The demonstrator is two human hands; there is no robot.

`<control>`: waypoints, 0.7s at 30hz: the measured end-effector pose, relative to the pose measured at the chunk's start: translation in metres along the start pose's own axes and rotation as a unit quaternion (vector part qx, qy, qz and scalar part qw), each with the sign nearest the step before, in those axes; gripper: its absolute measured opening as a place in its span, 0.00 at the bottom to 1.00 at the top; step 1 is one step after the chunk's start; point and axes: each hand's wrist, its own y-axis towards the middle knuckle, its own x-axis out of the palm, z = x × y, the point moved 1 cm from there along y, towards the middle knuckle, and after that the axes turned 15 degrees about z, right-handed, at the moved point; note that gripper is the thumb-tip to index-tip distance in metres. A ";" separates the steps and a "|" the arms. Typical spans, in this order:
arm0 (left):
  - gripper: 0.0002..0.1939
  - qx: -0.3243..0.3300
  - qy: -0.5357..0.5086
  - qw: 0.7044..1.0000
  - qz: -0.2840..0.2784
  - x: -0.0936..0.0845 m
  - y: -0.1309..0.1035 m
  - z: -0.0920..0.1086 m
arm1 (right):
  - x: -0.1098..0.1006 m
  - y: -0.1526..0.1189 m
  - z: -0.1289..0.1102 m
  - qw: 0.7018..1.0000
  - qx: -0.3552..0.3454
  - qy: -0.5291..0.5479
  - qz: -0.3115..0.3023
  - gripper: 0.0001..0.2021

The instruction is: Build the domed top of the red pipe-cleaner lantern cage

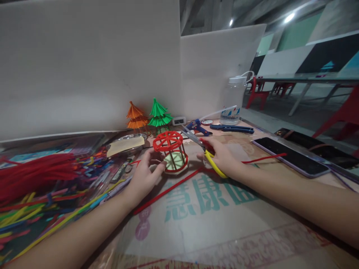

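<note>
My left hand [147, 170] is closed on the left side of a small round frame [168, 142], which has a spoked red ring on top, thin brown posts and a pale green base edged in red. In my right hand [218, 155] is a pair of scissors [213, 162] with yellow handles, the blades pointing up and left, just right of the frame. A long red pipe cleaner [171, 190] lies slantwise on the cardboard below the frame. Another red strand [263, 158] sticks out to the right behind my right wrist.
Orange [137, 117] and green [159, 114] tiered models stand at the back. A blue glue gun [196, 127], blue pliers [231, 129] and a clear bottle [233, 101] are behind my right hand. Many coloured pipe cleaners [36, 179] lie left; a phone [290, 155] lies right.
</note>
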 end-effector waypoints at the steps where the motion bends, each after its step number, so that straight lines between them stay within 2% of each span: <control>1: 0.17 -0.004 0.005 1.000 0.003 0.000 0.000 0.000 | 0.000 0.000 0.000 1.000 -0.011 -0.001 -0.005 0.27; 5: 0.19 -0.028 0.024 0.999 0.005 -0.001 0.000 -0.003 | -0.005 0.001 -0.006 0.996 -0.089 -0.006 -0.025 0.24; 10: 0.22 -0.008 0.043 0.999 0.010 -0.003 -0.003 -0.008 | -0.009 -0.001 -0.012 0.983 -0.177 -0.035 -0.032 0.23; 21: 0.21 0.063 0.118 0.990 0.045 -0.006 0.000 -0.003 | -0.010 -0.002 -0.012 0.980 -0.183 -0.070 -0.030 0.22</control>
